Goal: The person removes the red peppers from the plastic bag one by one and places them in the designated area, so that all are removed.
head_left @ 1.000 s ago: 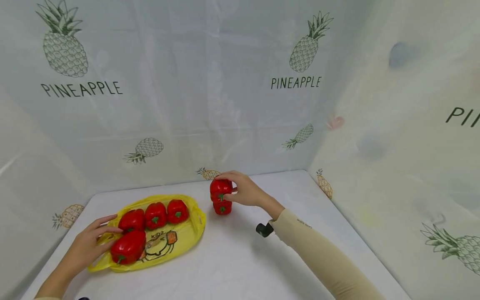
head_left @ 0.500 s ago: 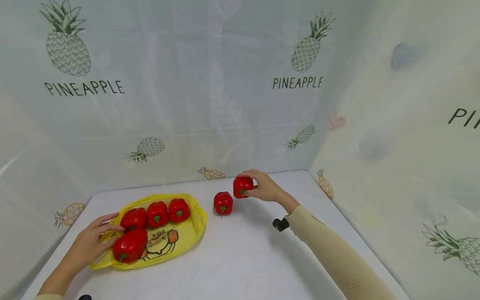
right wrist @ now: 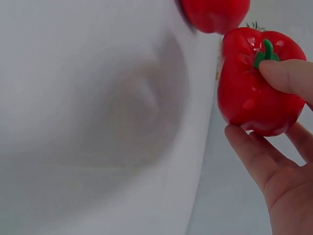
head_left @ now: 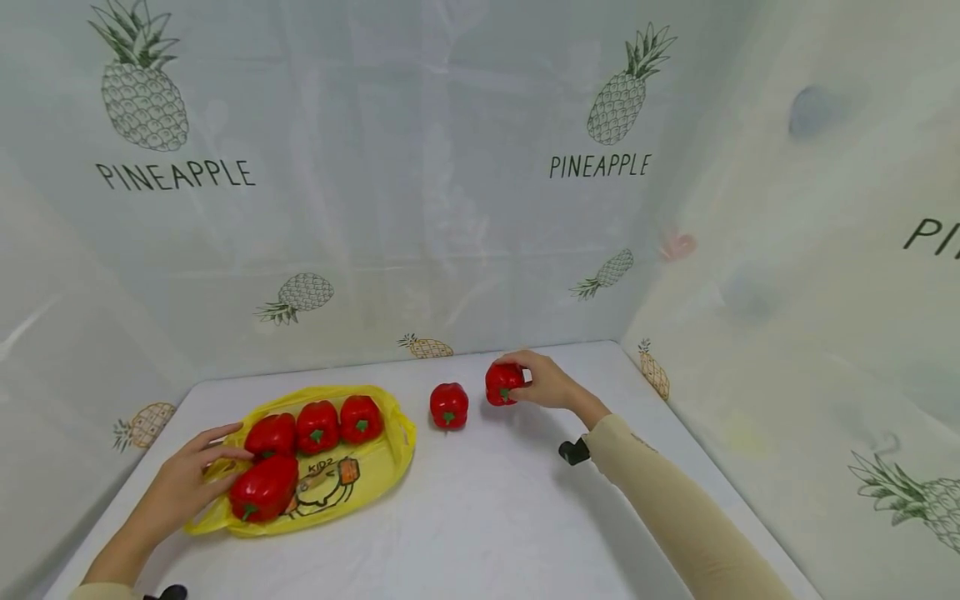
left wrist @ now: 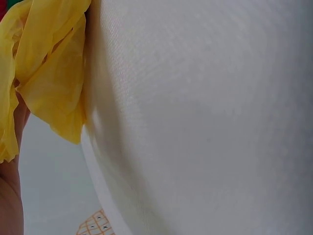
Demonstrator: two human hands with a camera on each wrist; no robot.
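My right hand point(head_left: 546, 382) grips a red bell pepper point(head_left: 503, 384) with a green stem, toward the back of the table. In the right wrist view the thumb lies by the stem of that bell pepper point(right wrist: 261, 93), with fingers beneath it. Whether it touches the table is unclear. Another bell pepper point(head_left: 448, 406) stands just to its left. My left hand point(head_left: 180, 483), fingers extended and spread, rests at the left edge of a yellow plastic bag point(head_left: 375, 477). Its fingertips reach the nearest peppers, including a large bell pepper point(head_left: 264, 489). Yellow plastic partly hides this hand in the left wrist view.
Several peppers, among them a bell pepper point(head_left: 361, 419), sit on the bag at the table's left. A white cloth covers the table point(head_left: 480, 517). A pineapple-print curtain point(head_left: 465, 208) hangs behind and beside it.
My right hand has carried its bell pepper rightward, away from the one standing alone, then lowered it slightly. The left hand has stayed at the bag.
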